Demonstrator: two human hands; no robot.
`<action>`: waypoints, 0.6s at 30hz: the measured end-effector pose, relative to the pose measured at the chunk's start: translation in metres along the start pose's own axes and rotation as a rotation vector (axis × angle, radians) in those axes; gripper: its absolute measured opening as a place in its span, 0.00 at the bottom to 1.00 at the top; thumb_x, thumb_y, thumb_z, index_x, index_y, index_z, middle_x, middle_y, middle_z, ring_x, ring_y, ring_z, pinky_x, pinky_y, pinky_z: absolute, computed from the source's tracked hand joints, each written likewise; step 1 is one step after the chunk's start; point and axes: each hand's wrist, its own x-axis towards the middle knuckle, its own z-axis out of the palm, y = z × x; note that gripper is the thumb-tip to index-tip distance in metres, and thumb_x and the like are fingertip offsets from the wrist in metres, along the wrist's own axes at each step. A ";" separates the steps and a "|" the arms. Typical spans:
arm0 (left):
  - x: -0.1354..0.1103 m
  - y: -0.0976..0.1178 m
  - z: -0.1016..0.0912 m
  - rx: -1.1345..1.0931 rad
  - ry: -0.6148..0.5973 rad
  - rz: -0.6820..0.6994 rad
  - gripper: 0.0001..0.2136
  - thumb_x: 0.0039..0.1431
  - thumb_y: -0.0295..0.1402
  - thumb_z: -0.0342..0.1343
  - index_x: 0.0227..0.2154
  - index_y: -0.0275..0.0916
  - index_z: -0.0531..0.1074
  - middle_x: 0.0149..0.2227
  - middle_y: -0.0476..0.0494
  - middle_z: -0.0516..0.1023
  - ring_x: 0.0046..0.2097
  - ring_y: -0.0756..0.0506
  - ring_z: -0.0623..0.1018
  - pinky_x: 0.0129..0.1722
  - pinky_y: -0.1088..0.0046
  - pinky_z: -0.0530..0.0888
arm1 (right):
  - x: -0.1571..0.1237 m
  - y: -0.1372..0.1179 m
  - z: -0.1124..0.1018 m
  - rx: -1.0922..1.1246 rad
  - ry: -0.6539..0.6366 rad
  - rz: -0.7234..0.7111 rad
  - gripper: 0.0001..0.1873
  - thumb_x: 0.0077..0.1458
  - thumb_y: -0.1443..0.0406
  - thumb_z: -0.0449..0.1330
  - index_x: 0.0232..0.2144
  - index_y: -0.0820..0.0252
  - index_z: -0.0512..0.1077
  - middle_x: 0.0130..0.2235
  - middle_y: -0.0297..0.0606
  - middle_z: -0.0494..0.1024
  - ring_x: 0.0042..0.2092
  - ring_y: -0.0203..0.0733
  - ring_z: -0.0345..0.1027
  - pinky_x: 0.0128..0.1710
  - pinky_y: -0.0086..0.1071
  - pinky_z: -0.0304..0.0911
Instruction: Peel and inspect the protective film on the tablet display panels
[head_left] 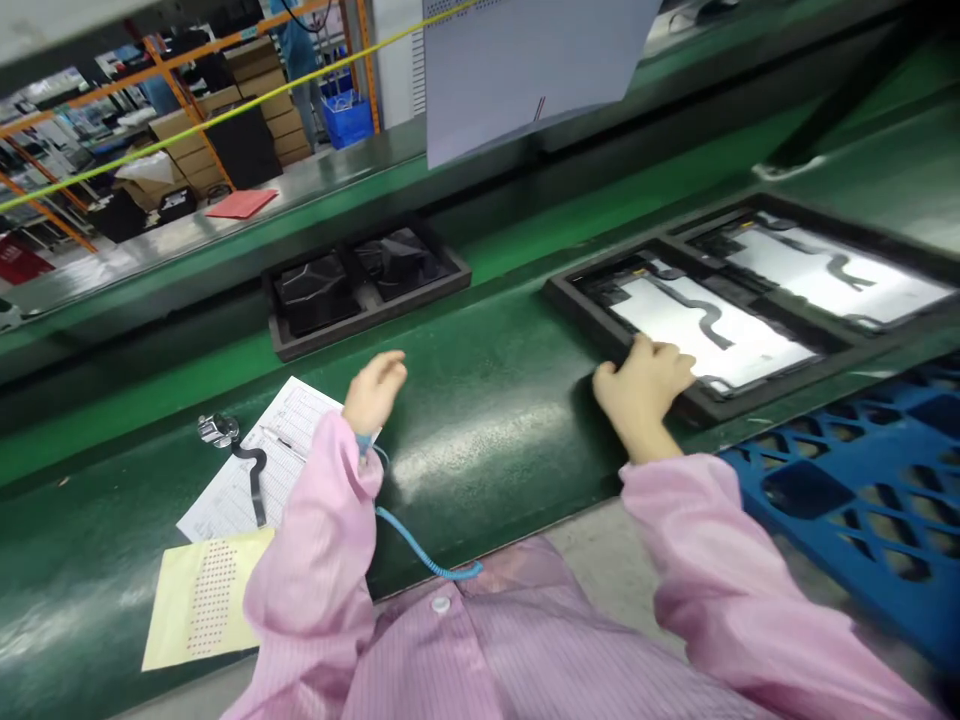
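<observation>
My right hand rests on the near left corner of a black tray that holds a silvery panel with a black flex cable. Its fingers curl over the tray's edge and grip it. My left hand hovers above the green belt, fingers loosely curled, holding nothing. A blue coiled wrist strap cord runs from my left wrist. Both arms wear pink sleeves.
A second tray with a similar panel lies to the right. A black tray with two dark parts sits farther back. A printed sheet, a loose black flex cable, a metal clip, a yellow sheet and a blue pallet are nearby.
</observation>
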 end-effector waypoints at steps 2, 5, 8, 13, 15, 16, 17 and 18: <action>-0.032 0.006 0.022 0.069 -0.104 0.029 0.13 0.59 0.33 0.56 0.46 0.41 0.78 0.53 0.41 0.80 0.58 0.40 0.76 0.65 0.58 0.68 | -0.041 -0.020 0.000 0.004 -0.044 -0.032 0.30 0.58 0.62 0.59 0.58 0.77 0.63 0.52 0.60 0.65 0.55 0.56 0.60 0.56 0.52 0.61; -0.071 0.005 0.042 0.157 -0.155 0.020 0.18 0.63 0.33 0.52 0.53 0.34 0.75 0.60 0.32 0.74 0.65 0.37 0.70 0.69 0.54 0.62 | -0.117 -0.061 -0.007 0.072 -0.108 -0.259 0.36 0.59 0.60 0.57 0.63 0.77 0.59 0.60 0.65 0.58 0.58 0.64 0.55 0.56 0.57 0.60; -0.099 -0.011 0.044 0.232 -0.055 -0.018 0.23 0.66 0.34 0.45 0.60 0.29 0.67 0.66 0.29 0.65 0.70 0.37 0.62 0.71 0.53 0.58 | -0.186 -0.095 -0.032 0.183 -0.168 -0.538 0.29 0.60 0.59 0.53 0.60 0.70 0.64 0.67 0.58 0.49 0.65 0.66 0.45 0.61 0.55 0.59; -0.134 -0.045 0.037 0.288 0.192 0.005 0.21 0.67 0.34 0.44 0.57 0.30 0.70 0.61 0.31 0.72 0.65 0.39 0.70 0.68 0.54 0.65 | -0.229 -0.097 -0.076 0.312 -0.250 -0.785 0.25 0.60 0.60 0.54 0.58 0.61 0.67 0.66 0.50 0.55 0.63 0.59 0.52 0.56 0.51 0.65; -0.145 -0.052 0.038 0.290 0.204 0.061 0.19 0.68 0.34 0.44 0.54 0.33 0.72 0.59 0.34 0.74 0.63 0.42 0.72 0.67 0.57 0.68 | -0.230 -0.091 -0.077 0.286 -0.234 -0.771 0.23 0.61 0.62 0.53 0.57 0.61 0.68 0.57 0.51 0.66 0.52 0.54 0.61 0.47 0.48 0.67; -0.149 -0.054 0.039 0.303 0.213 0.097 0.17 0.68 0.34 0.44 0.53 0.35 0.72 0.58 0.35 0.75 0.62 0.43 0.73 0.66 0.57 0.69 | -0.229 -0.089 -0.075 0.273 -0.224 -0.763 0.22 0.61 0.64 0.52 0.56 0.61 0.68 0.53 0.50 0.69 0.47 0.52 0.62 0.42 0.45 0.67; -0.153 -0.057 0.040 0.332 0.231 0.131 0.17 0.69 0.33 0.44 0.53 0.36 0.72 0.58 0.35 0.75 0.62 0.43 0.73 0.66 0.57 0.70 | -0.227 -0.087 -0.070 0.268 -0.216 -0.754 0.21 0.61 0.66 0.51 0.56 0.61 0.68 0.50 0.50 0.70 0.44 0.50 0.62 0.40 0.43 0.66; -0.157 -0.060 0.041 0.378 0.256 0.154 0.17 0.69 0.32 0.44 0.53 0.36 0.72 0.58 0.35 0.75 0.62 0.42 0.73 0.65 0.55 0.70 | -0.225 -0.087 -0.065 0.271 -0.207 -0.743 0.21 0.61 0.68 0.51 0.56 0.61 0.68 0.49 0.50 0.70 0.43 0.48 0.61 0.39 0.42 0.65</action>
